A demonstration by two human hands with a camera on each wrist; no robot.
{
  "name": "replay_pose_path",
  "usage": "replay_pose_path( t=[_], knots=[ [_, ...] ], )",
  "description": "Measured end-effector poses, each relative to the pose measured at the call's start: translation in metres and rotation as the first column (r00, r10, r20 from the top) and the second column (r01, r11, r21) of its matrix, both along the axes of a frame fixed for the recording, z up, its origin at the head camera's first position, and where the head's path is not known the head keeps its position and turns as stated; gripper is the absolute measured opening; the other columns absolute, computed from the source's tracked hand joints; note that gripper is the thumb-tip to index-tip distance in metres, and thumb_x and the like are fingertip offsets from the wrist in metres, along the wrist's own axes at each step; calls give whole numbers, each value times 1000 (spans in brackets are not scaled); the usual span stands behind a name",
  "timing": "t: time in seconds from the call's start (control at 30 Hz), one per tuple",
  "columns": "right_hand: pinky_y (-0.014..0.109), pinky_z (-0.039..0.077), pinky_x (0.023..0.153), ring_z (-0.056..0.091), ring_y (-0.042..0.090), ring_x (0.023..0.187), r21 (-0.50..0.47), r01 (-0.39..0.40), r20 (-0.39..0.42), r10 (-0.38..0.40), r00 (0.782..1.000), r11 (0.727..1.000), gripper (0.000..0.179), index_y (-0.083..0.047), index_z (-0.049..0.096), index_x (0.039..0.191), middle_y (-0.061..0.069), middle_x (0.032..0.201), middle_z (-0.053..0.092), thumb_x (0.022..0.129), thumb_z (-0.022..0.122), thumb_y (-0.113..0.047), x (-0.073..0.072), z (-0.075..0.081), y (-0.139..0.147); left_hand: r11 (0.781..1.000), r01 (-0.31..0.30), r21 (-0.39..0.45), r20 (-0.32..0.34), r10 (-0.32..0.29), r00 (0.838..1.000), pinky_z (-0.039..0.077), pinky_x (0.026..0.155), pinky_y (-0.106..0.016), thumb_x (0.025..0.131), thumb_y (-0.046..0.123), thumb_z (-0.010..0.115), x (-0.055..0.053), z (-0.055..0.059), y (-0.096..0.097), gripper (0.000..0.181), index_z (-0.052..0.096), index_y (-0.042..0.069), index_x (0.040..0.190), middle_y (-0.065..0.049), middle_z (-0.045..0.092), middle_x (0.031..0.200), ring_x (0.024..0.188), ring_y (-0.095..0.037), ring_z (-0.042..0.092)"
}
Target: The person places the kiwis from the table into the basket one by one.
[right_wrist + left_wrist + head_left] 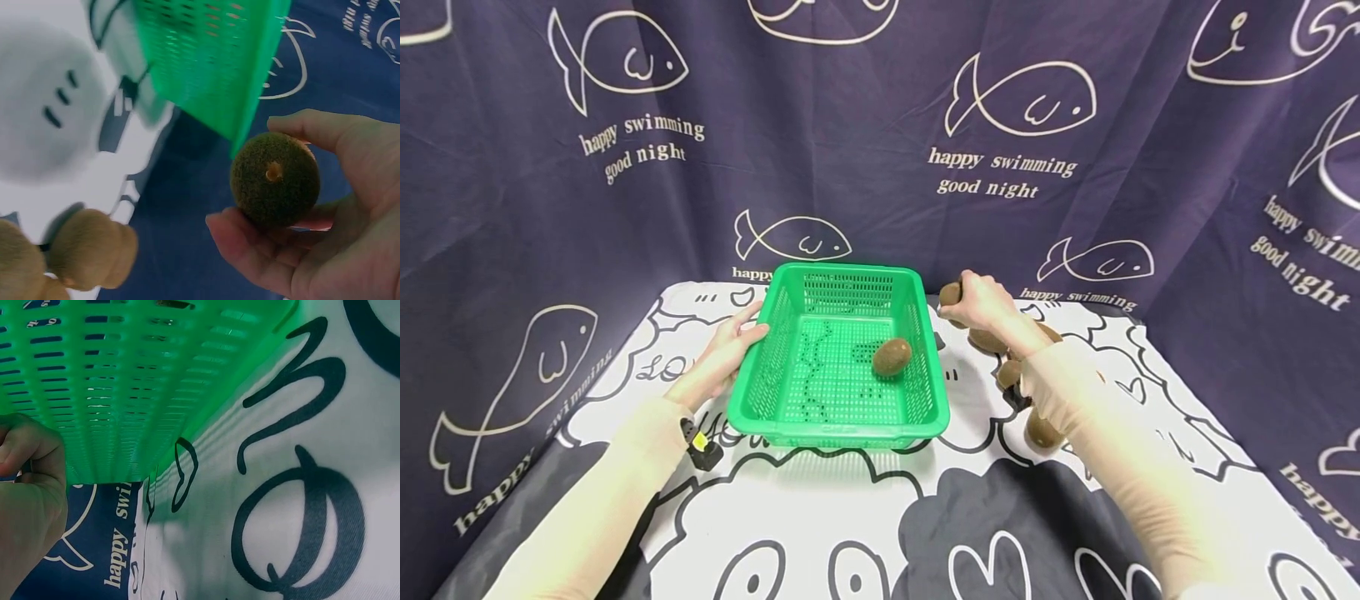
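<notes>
"Where is the brown, fuzzy, rounded kiwi (275, 187)?"

"Clamped between the thumb and fingers of the right hand (990, 305), to the right of the green, slotted plastic basket (850, 431), near its far corner."

"And the left hand (721, 354)?"

"Its thumb and index finger lie apart, against the basket's left side."

"Any other fruit?"

"A second brown, oval kiwi (892, 357) lies inside the basket near the right wall. More brown kiwis (1043, 430) sit on the white cloth with black cartoon prints (775, 492), around the pale right sleeve (1120, 450)."

Loose kiwis (1043, 431) partly behind right sleeve (1120, 450) (count unclear); left hand (34, 503) cropped in left-wrist view.
</notes>
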State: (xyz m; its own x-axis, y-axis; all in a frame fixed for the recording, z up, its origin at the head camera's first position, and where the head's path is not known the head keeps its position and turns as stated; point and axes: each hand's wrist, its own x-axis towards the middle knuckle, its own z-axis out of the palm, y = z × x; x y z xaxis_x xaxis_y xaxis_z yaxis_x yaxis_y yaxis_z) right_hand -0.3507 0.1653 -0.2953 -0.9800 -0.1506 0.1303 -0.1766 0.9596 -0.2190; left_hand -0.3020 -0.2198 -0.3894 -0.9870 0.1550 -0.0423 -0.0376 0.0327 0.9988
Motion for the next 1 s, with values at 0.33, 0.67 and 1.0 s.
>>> replay_pose_path(
  t=[0.33,0.67,1.0],
  knots=[
    [48,54,71,63,35,87,-33,-41,-3,41,999,999,47,-4,55,103,16,95,64,79,72,-41,1,18,-35,999,0,33,11,-1,1000,50,36,-21,102,24,46,1,-1,1,64,13,25,156,1,72,82,52,-10,65],
    [48,56,79,63,33,97,31,-128,63,125,990,991,46,-9,54,106,12,103,64,81,72,-44,3,12,-89,1000,-6,12,-3,7,1000,53,39,-23,102,24,46,1,-1,-1,63,14,24,156,2,72,81,55,-12,67],
    [42,57,79,63,29,102,115,-245,180,223,958,963,45,-12,52,114,9,108,63,83,69,-41,11,1,-124,1000,-8,18,-2,8,1000,64,68,-37,102,23,46,-1,-1,2,62,15,25,156,-16,68,107,72,-17,72]
  ],
)
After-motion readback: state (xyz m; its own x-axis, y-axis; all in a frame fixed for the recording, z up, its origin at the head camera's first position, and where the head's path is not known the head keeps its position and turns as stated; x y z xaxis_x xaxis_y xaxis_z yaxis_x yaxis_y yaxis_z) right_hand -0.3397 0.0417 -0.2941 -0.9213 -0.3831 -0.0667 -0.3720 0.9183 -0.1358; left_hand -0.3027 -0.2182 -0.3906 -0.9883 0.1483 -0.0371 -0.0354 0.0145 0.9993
